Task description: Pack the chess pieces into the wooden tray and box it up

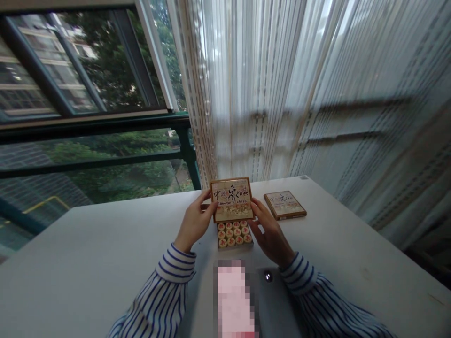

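Observation:
Between my two hands is a Chinese chess box lid point(232, 213), tilted up so its printed face shows. My left hand point(198, 217) grips the lid's left edge, and my right hand point(270, 230) grips its right edge. Just below and behind the lid sits an open tray of round Chinese chess pieces point(235, 233), pale with red characters, in neat rows. The lid hides the tray's far part. To the right of my right hand lies a second Chinese chess box point(285, 205) with the same print, flat on the white table point(169, 225).
A pixelated patch point(234, 300) covers something at the table's near edge. Beside it is a grey surface with a small shiny round spot point(268, 276). Sheer curtains point(268, 84) hang behind the table, and a dark green railing point(141, 123) with a window stands at the left.

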`<control>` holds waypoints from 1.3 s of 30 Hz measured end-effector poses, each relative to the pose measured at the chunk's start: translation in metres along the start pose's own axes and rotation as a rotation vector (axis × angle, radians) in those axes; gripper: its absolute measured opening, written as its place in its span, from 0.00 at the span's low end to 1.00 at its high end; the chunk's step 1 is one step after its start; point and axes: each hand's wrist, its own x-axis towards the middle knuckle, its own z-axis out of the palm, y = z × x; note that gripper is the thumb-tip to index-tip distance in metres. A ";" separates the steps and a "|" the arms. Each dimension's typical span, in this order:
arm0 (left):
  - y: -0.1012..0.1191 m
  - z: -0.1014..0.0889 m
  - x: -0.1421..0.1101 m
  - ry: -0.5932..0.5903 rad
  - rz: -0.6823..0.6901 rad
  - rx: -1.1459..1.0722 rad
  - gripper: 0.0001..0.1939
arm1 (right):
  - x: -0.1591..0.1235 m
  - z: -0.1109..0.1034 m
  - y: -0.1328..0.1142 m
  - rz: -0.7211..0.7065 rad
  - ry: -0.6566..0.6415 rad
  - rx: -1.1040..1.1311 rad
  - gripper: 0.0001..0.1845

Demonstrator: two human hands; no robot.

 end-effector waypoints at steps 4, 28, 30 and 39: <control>0.000 0.004 -0.018 -0.037 0.025 0.026 0.28 | -0.003 0.003 0.002 0.006 0.006 -0.002 0.28; -0.058 0.007 -0.065 0.048 0.303 0.331 0.38 | -0.010 -0.001 -0.001 -0.150 -0.065 -0.184 0.26; -0.058 0.005 -0.065 0.048 0.299 0.336 0.37 | -0.010 -0.002 -0.001 -0.169 -0.071 -0.200 0.25; -0.061 0.004 -0.069 0.043 0.260 0.372 0.34 | -0.009 -0.005 -0.001 -0.185 -0.075 -0.260 0.23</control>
